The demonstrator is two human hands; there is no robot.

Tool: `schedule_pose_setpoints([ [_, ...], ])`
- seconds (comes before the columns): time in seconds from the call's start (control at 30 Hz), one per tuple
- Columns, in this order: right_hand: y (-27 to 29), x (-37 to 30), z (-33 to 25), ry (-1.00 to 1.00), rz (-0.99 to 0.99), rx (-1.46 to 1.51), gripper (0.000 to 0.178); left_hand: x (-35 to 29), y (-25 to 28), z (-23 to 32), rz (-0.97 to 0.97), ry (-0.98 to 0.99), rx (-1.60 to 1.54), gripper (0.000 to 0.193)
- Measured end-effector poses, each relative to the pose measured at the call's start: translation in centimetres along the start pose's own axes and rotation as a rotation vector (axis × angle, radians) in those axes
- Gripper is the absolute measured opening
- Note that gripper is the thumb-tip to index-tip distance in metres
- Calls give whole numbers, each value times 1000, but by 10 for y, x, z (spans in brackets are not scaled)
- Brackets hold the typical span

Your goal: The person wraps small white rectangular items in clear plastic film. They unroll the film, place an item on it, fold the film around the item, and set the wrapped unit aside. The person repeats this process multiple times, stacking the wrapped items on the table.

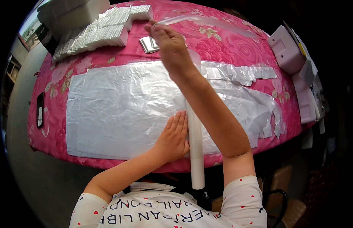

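My left hand [175, 137] lies flat, fingers stretched out, on a stack of thin whitish plastic bags [112, 108]. Its fingertips and thumb come close against a long pale tube [197, 167], which crosses the stack and sticks out past the table's near edge. Raised above the far side of the stack, my right hand [171, 47] has its fingers closed on a clear plastic strip [212, 21]. That strip curves away to the right over the tablecloth. My right forearm hides part of the tube and the bags.
Rows of folded white packets [98, 32] stand at the far left beside a pale bin [76, 15]. A small pile of packets [148, 45] lies beyond the bags. A phone [40, 110] rests on the pink floral tablecloth [57, 81]. White foam boxes [286, 49] line the right edge.
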State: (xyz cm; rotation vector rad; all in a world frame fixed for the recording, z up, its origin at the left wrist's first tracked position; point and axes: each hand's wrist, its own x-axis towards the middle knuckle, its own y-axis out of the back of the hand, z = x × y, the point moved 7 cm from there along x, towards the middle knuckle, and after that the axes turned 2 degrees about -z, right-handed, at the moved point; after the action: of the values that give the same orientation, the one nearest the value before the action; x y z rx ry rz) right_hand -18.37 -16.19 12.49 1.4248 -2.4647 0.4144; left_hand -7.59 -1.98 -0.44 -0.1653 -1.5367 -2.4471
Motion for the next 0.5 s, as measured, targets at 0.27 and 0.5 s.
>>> schedule_pose_setpoints([
  [0.27,-166,-107,137,188,-321,-833,38,0,-20,-1,183,-52,210,59],
  [0.5,-160,-141,64,-62,-857,-606,49,-10,-16,-11,230,20,169,59],
])
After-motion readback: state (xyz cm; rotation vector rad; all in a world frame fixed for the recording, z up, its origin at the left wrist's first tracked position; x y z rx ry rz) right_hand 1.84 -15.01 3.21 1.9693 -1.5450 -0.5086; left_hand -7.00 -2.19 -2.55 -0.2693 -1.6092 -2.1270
